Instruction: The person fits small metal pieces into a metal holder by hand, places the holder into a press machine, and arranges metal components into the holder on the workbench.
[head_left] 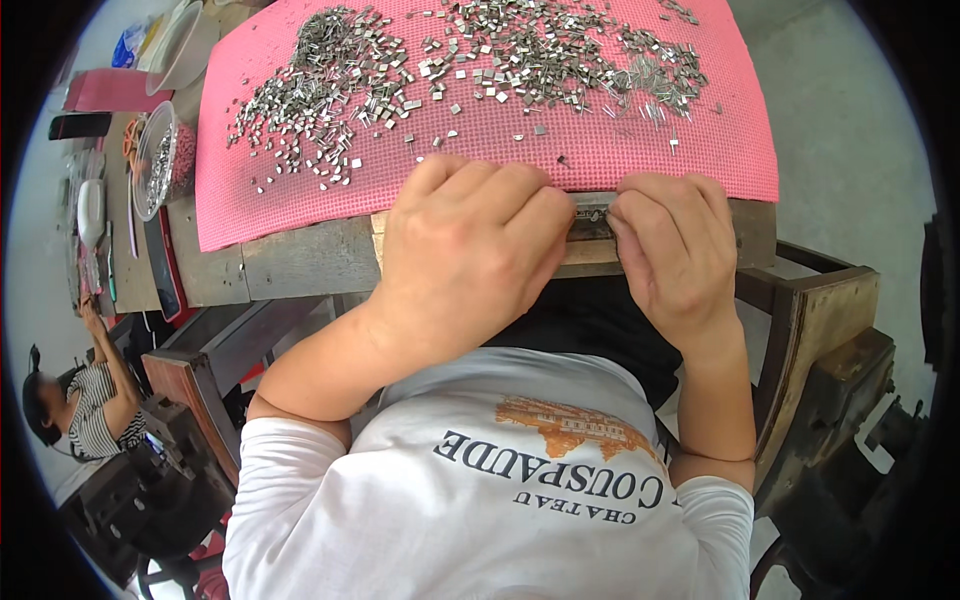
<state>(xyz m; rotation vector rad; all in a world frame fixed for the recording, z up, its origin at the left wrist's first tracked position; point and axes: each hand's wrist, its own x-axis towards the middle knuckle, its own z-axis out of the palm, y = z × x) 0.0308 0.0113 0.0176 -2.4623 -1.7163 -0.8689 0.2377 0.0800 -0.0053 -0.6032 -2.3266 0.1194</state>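
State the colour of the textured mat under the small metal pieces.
The mat is pink, shown best in the head view.

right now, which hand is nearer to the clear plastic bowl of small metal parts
The left hand. It is at the pink mat's near edge, right of the clear plastic bowl; the right hand is farther right along that edge.

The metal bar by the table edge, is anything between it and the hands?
Nothing visible. Left hand and right hand are both at the metal bar; the metal bits lie beyond, on the pink mat.
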